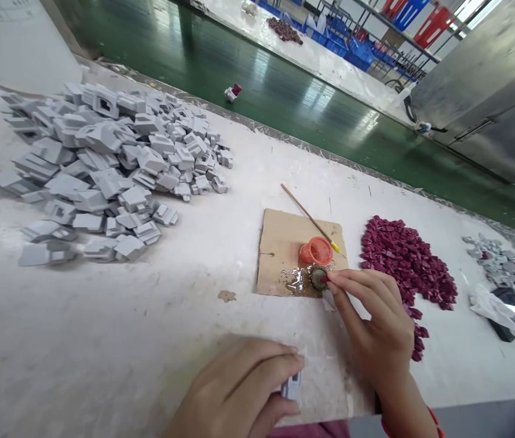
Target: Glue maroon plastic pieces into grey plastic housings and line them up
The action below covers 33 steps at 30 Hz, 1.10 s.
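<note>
Near the front edge of the table, my left hand [248, 386] is closed on a small grey plastic part [291, 385], with a slot showing in its end. My right hand [374, 310] pinches a small maroon plastic piece [324, 278] at the bottle cap [318, 278], which looks wet inside. The cap sits on a square of cardboard [280, 243] with a shiny wet patch around it. Just behind it stands a small orange-red cup [316, 251]. A thin brush [310, 216] with a yellow end lies across the cardboard's back edge.
A large heap of grey parts [115, 152] lies at left, beside a white container [20, 45]. Right of the cardboard is a maroon pile [403, 258]; farther right are small pale parts [499, 261] and a black item with plastic film [506, 313]. A green conveyor belt [184, 55] runs behind.
</note>
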Tool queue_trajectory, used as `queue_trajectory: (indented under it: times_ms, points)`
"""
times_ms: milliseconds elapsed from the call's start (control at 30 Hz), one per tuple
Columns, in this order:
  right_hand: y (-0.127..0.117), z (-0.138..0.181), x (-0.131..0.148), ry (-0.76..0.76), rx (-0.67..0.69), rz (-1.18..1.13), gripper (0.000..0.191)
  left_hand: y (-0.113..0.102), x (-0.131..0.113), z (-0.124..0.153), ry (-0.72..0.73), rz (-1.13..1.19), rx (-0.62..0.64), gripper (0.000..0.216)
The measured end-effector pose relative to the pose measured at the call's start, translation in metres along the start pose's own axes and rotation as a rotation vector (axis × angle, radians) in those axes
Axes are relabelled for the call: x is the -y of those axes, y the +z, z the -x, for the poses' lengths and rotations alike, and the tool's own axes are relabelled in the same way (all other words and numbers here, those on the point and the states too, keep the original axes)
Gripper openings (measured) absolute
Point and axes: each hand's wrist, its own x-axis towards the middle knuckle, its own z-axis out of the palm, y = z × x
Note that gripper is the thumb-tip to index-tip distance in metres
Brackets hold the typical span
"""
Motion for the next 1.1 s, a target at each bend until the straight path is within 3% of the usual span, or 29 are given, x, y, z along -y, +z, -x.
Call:
queue_trajectory:
  times_ms: [400,600,733,1100]
  points:
    - [-0.003,0.0,0.002,0.011,-0.031,-0.001,0.027,0.01,0.001,0.001,-0.036,-0.091,-0.143,0.016]
    - [-0.011,0.02,0.038,0.207,-0.053,-0.282,0.029,0.01,0.002,-0.001,-0.071,-0.102,-0.181,0.022]
    - [-0.005,0.035,0.062,0.249,-0.023,-0.461,0.028,0.01,0.0,-0.002,-0.109,-0.054,-0.193,0.02]
    - [0.006,0.037,0.064,0.233,0.026,-0.476,0.028,0.011,-0.004,-0.005,-0.116,-0.051,-0.231,0.013]
